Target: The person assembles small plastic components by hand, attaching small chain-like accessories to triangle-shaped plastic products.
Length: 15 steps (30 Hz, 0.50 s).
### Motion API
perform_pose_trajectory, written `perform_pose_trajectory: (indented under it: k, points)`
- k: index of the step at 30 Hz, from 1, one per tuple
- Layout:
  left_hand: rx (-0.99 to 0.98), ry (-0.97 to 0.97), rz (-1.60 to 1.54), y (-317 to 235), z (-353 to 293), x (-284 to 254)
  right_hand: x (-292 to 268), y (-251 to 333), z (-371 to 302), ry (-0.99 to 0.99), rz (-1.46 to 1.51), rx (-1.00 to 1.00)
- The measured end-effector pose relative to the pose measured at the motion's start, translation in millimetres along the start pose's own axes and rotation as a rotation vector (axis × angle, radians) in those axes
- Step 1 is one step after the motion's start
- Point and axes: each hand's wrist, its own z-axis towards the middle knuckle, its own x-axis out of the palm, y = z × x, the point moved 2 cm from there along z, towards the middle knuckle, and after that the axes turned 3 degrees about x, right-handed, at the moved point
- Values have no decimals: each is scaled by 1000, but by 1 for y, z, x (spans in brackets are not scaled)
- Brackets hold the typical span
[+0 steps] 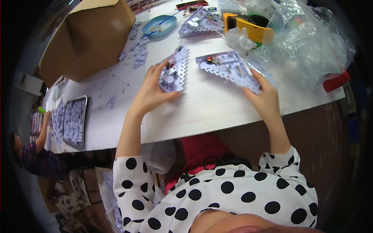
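My left hand (149, 93) is closed round the outer edge of a lilac-grey saw-toothed panel (176, 72). That panel stands tilted, its teeth facing right, with small dark and red parts on it. In my right hand (266, 99) is a second saw-toothed panel (229, 69), roughly triangular, pinched at its lower right corner between thumb and fingers. Small round parts and thin wires sit on its face. The two panels are apart, over the white table (198, 110). Farther back lies a similar toothed piece (202, 23) with wires on it.
A large cardboard box (85, 42) stands at the left, near loose lilac pieces (140, 54). Behind are a blue dish (159, 26) and a yellow tape dispenser (252, 29). Clear plastic bags (307, 50) fill the right. At far left, a person (37, 155) sits near a metal tray (75, 122).
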Motion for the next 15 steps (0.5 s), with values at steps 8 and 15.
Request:
perform_pose_trajectory:
  k: [8,15]
  points:
    - [199,225,-83,-1,77,30,-77,21,-61,81,301,158]
    - [364,178,147,-11,116,30,-79,28,-73,257,321,132]
